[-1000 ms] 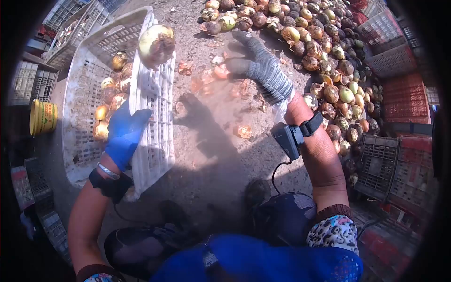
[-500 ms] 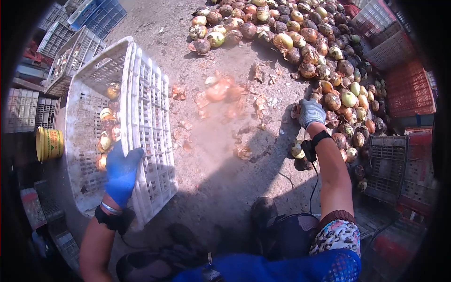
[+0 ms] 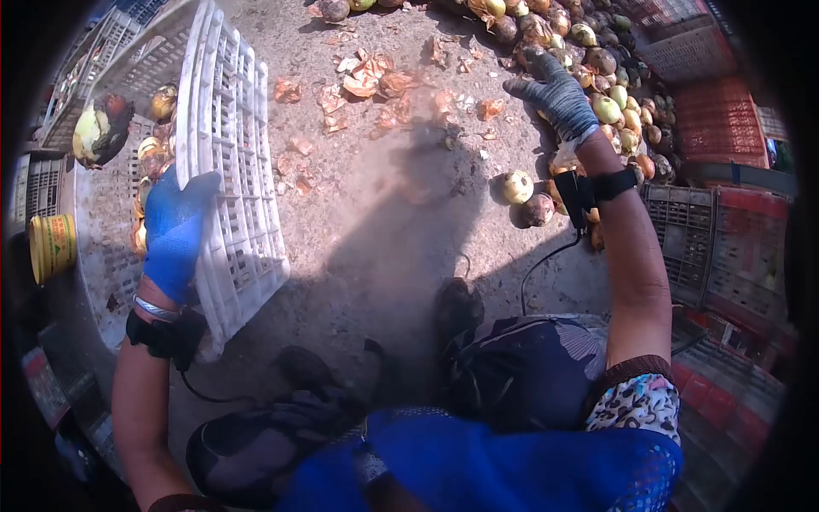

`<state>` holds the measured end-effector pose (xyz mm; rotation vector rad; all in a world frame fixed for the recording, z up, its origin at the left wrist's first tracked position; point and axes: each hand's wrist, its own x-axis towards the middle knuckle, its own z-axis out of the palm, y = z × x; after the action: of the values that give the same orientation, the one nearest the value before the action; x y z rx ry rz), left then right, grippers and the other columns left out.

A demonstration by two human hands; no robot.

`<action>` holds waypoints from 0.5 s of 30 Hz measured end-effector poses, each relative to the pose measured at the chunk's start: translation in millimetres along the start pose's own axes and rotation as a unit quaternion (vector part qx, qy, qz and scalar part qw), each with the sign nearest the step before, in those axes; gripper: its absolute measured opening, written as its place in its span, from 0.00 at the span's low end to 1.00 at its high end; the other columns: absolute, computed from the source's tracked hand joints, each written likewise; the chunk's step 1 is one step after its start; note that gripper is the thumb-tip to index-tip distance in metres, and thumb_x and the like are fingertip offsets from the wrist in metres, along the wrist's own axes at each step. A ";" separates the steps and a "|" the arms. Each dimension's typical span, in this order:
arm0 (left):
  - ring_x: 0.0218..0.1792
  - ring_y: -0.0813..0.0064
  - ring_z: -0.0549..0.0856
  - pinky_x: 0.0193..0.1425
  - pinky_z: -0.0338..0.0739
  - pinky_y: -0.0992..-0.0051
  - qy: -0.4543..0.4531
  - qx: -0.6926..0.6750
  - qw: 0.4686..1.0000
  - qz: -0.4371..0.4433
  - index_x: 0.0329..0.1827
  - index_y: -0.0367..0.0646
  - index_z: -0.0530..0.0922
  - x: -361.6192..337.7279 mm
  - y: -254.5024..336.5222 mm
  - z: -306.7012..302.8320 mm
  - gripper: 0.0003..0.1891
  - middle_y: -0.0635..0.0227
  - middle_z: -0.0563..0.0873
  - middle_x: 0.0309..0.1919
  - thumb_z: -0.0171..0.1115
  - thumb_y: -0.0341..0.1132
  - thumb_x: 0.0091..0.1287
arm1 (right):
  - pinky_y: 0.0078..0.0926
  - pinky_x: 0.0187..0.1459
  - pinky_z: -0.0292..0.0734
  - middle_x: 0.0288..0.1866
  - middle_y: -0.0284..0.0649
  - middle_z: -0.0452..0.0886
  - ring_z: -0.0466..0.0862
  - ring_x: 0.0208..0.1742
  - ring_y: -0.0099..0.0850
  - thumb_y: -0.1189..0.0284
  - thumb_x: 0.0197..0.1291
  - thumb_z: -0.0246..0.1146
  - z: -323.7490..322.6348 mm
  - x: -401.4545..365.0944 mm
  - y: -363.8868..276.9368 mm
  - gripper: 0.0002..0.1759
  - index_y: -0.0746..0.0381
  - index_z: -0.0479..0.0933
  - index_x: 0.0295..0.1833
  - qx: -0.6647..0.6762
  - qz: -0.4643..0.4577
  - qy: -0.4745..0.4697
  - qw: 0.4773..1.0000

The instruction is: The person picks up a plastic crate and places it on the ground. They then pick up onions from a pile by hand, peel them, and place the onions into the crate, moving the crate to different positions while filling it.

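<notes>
My left hand (image 3: 177, 226), in a blue glove, grips the near rim of a white plastic crate (image 3: 235, 162) that stands tilted toward me. Several onions (image 3: 152, 152) lie inside it. A large, partly peeled onion (image 3: 101, 135) shows against the crate's far left wall; it looks to be in the air. My right hand (image 3: 559, 101), in a grey glove, is at the edge of the onion pile (image 3: 610, 107) with thumb and fingers apart, holding nothing. Below it, a pale onion (image 3: 518, 186) and a purple-brown onion (image 3: 538, 209) lie on the ground.
Dry onion skins (image 3: 367, 77) litter the concrete ground. Stacked crates, one of them a red crate (image 3: 725, 124), stand along the right side. A yellow bucket (image 3: 53, 247) is at the far left, near more crates. Cables run from both wrist straps.
My right hand has come off the pile and opened. A partly peeled onion now appears over the crate at left. My view has shifted, while my left hand keeps its hold on the rim.
</notes>
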<state>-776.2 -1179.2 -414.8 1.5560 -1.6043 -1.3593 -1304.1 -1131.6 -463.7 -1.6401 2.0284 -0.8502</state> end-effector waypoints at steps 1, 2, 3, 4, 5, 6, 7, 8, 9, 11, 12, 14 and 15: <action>0.45 0.74 0.86 0.54 0.81 0.73 -0.003 -0.020 1.000 0.001 0.62 0.31 0.76 -1.4 2.8 2.2 0.18 0.61 0.87 0.47 0.57 0.28 0.70 | 0.38 0.70 0.71 0.68 0.50 0.78 0.77 0.69 0.43 0.54 0.51 0.79 -6.2 -24.0 3.9 0.49 0.61 0.68 0.75 -0.134 0.082 -0.166 0.974; 0.42 0.79 0.83 0.50 0.79 0.76 -0.004 -0.041 0.999 -0.005 0.58 0.34 0.78 -3.0 4.7 3.7 0.15 0.68 0.86 0.43 0.59 0.28 0.70 | 0.40 0.71 0.70 0.67 0.54 0.78 0.76 0.70 0.47 0.54 0.49 0.79 1.6 -51.6 24.7 0.48 0.60 0.69 0.74 -0.245 0.014 -0.244 0.938; 0.39 0.85 0.80 0.45 0.76 0.79 -0.001 -0.062 0.998 -0.007 0.54 0.37 0.81 -2.8 7.1 5.6 0.11 0.74 0.84 0.39 0.61 0.29 0.71 | 0.40 0.67 0.73 0.66 0.53 0.78 0.78 0.67 0.49 0.51 0.53 0.74 10.7 -77.6 22.5 0.44 0.61 0.71 0.72 -0.303 0.018 -0.290 0.908; 0.39 0.85 0.80 0.45 0.76 0.79 0.003 -0.062 0.998 -0.005 0.54 0.37 0.81 -2.7 10.5 10.8 0.11 0.74 0.84 0.39 0.61 0.29 0.71 | 0.41 0.66 0.75 0.64 0.54 0.78 0.79 0.65 0.51 0.54 0.57 0.69 26.2 -96.0 29.5 0.37 0.60 0.73 0.70 -0.335 0.028 -0.317 0.887; 0.39 0.85 0.80 0.45 0.76 0.79 0.003 -0.095 0.995 -0.011 0.54 0.37 0.81 -4.6 14.7 17.0 0.11 0.74 0.84 0.39 0.61 0.29 0.71 | 0.44 0.62 0.77 0.61 0.53 0.80 0.81 0.62 0.53 0.62 0.59 0.66 39.0 -112.7 36.6 0.27 0.59 0.77 0.63 -0.280 0.067 -0.330 0.899; 0.39 0.84 0.80 0.45 0.76 0.79 0.008 -0.126 0.992 -0.017 0.53 0.37 0.81 -7.1 15.8 16.2 0.11 0.73 0.84 0.40 0.61 0.29 0.71 | 0.46 0.58 0.79 0.58 0.53 0.81 0.82 0.59 0.54 0.68 0.58 0.65 46.8 -115.2 18.0 0.20 0.59 0.79 0.57 -0.346 0.057 -0.358 0.865; 0.45 0.75 0.86 0.54 0.80 0.74 -0.004 -0.021 1.000 0.006 0.58 0.32 0.78 -2.4 7.2 6.6 0.16 0.63 0.87 0.46 0.57 0.28 0.69 | 0.46 0.57 0.80 0.56 0.53 0.82 0.83 0.58 0.54 0.71 0.55 0.66 60.1 -122.1 29.6 0.19 0.59 0.80 0.54 -0.337 0.079 -0.268 0.899; 0.43 0.77 0.85 0.51 0.79 0.75 0.016 0.002 1.000 -0.015 0.55 0.32 0.80 -13.4 33.8 17.1 0.14 0.64 0.87 0.44 0.59 0.29 0.69 | 0.45 0.58 0.80 0.56 0.54 0.81 0.83 0.58 0.54 0.73 0.53 0.66 64.5 -129.5 35.2 0.20 0.58 0.80 0.54 -0.307 0.094 -0.206 0.924; 0.41 0.78 0.84 0.49 0.79 0.75 -0.010 0.229 0.962 0.150 0.53 0.32 0.81 -6.0 6.8 0.1 0.13 0.65 0.87 0.43 0.59 0.30 0.69 | 0.46 0.57 0.80 0.55 0.54 0.81 0.83 0.56 0.54 0.74 0.51 0.67 68.3 -128.8 44.4 0.24 0.58 0.80 0.57 -0.302 0.089 -0.213 0.925; 0.42 0.55 0.85 0.49 0.78 0.63 0.034 0.195 0.978 0.072 0.49 0.38 0.82 -11.6 26.3 7.1 0.16 0.52 0.86 0.39 0.63 0.42 0.68 | 0.38 0.54 0.81 0.52 0.51 0.82 0.85 0.52 0.46 0.75 0.49 0.67 80.3 -125.9 81.4 0.31 0.58 0.78 0.64 -0.280 0.099 -0.140 0.945; 0.42 0.52 0.85 0.49 0.78 0.61 0.053 0.175 0.983 0.016 0.47 0.38 0.81 -9.9 25.4 10.2 0.20 0.50 0.86 0.38 0.63 0.47 0.66 | 0.36 0.54 0.82 0.51 0.47 0.82 0.85 0.51 0.42 0.76 0.50 0.67 82.2 -115.7 112.0 0.32 0.59 0.77 0.65 -0.169 0.137 -0.093 0.972; 0.45 0.51 0.85 0.51 0.78 0.56 0.069 0.306 0.949 0.041 0.46 0.37 0.80 -6.7 19.9 7.0 0.23 0.49 0.86 0.41 0.60 0.52 0.66 | 0.36 0.54 0.83 0.50 0.42 0.81 0.84 0.48 0.36 0.77 0.51 0.68 92.8 -74.3 93.8 0.33 0.62 0.74 0.67 0.060 0.236 -0.041 0.969; 0.43 0.48 0.87 0.47 0.80 0.59 0.093 0.315 0.942 0.062 0.48 0.34 0.81 -6.2 21.7 9.7 0.20 0.44 0.87 0.39 0.65 0.43 0.64 | 0.38 0.54 0.84 0.49 0.39 0.80 0.83 0.47 0.34 0.77 0.51 0.69 76.2 -51.1 39.1 0.35 0.63 0.72 0.69 0.171 0.298 -0.023 0.939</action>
<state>-792.6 -1174.0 -397.3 1.8194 -2.0904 -0.6232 -1271.6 -1092.9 -549.7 -0.7791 2.0267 -0.8543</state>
